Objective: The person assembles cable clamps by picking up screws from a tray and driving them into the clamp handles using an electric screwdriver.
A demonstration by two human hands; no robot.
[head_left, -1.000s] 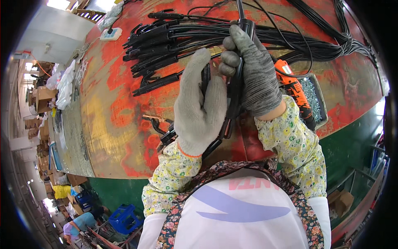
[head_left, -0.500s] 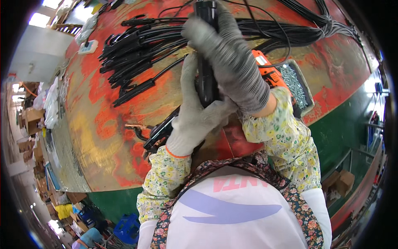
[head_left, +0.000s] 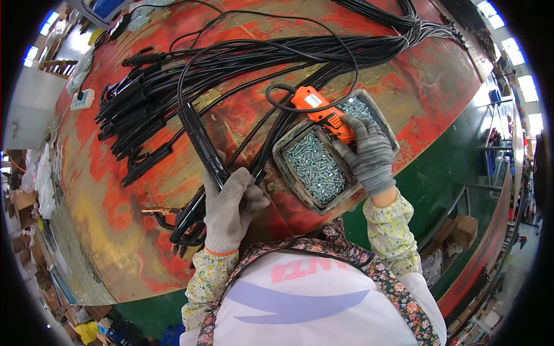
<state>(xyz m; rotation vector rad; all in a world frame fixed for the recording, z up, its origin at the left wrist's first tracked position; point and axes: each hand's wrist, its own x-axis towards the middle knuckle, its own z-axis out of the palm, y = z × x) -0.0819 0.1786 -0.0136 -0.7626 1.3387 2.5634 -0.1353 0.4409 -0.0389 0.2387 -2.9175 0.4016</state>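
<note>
My left hand (head_left: pixel 231 205), in a pale grey knitted glove, is closed around the lower end of a long black tubular handle (head_left: pixel 202 141). A black cable (head_left: pixel 180 81) leaves the handle's far end. My right hand (head_left: pixel 369 151), in a darker grey glove, has its fingers around the rear of an orange electric screwdriver (head_left: pixel 309 102); its working tip is hidden. The screwdriver lies over two trays of small silvery screws (head_left: pixel 314 167). Beside my left hand on the table lie another black handle (head_left: pixel 187 219) and a copper-coloured metal part (head_left: pixel 156 211).
Many black handles (head_left: pixel 130 109) lie heaped at the left, their cables (head_left: pixel 277 49) running to a tied bundle at the upper right. A white power socket block (head_left: pixel 82 99) sits near the left edge of the worn red table (head_left: pixel 109 213). Cardboard boxes (head_left: pixel 463 230) stand below at the right.
My right hand has left the black handle and moved right onto the orange electric screwdriver. My left hand, still holding the handle, has come lower and left. The view has shifted too.
</note>
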